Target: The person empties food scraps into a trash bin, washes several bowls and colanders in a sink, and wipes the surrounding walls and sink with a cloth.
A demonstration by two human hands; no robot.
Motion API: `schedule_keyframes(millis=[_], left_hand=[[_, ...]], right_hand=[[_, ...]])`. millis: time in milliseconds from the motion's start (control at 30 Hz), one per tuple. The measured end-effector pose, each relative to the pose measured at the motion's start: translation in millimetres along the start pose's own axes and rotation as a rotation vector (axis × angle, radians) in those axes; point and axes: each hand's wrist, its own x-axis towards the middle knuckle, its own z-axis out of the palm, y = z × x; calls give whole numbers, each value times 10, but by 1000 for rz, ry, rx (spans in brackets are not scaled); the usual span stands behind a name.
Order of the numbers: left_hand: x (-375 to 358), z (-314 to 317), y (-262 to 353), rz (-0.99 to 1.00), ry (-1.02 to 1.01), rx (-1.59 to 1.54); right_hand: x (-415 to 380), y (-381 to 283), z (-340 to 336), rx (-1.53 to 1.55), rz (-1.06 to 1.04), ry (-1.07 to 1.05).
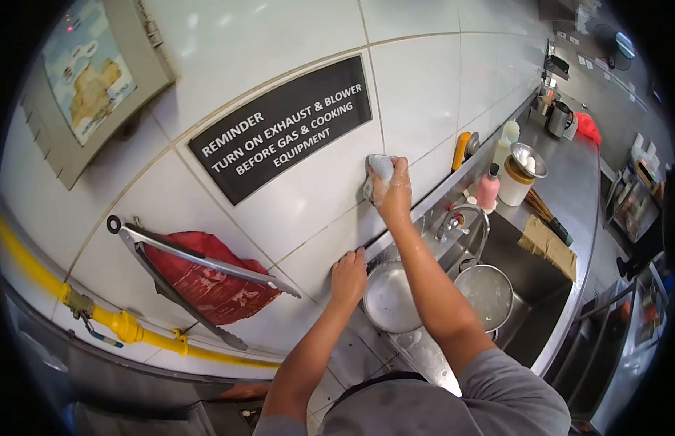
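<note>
Pad [379, 171], greyish and soft, is gripped in the right hand [394, 190], whose fingers are closed on it and press it to the tiled wall [424, 80], just below the lower right corner of the black sign [283, 127]. Left hand [348, 277] holds no object; its fingers are spread a little and rest at the wall's lower edge, beside the round pot [392, 299]. Second pot [483, 294] holds cloudy liquid near the left edge of the sink [533, 291], below the faucet [453, 224]. Pink bottle [488, 190] stands behind the sink's rim.
</note>
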Motion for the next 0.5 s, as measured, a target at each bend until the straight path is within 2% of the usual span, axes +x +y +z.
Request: schedule_keyframes(millis=[100, 200, 233, 267, 333, 400, 467, 500], left_hand=[[51, 31, -32, 26, 37, 30], [85, 26, -43, 21, 53, 44], [16, 42, -28, 15, 52, 27], [24, 31, 0, 17, 60, 22], [32, 13, 44, -6, 37, 34], [68, 87, -7, 14, 37, 49], [39, 76, -59, 24, 26, 68], [82, 37, -29, 30, 55, 61]], right_hand=[[-209, -49, 45, -9, -139, -79], [-26, 505, 119, -77, -114, 15], [165, 113, -196, 152, 335, -175], [135, 228, -107, 149, 326, -174], [-48, 513, 166, -154, -90, 132], [-237, -60, 12, -13, -23, -250], [-147, 215, 55, -52, -116, -124], [89, 559, 128, -73, -87, 38]])
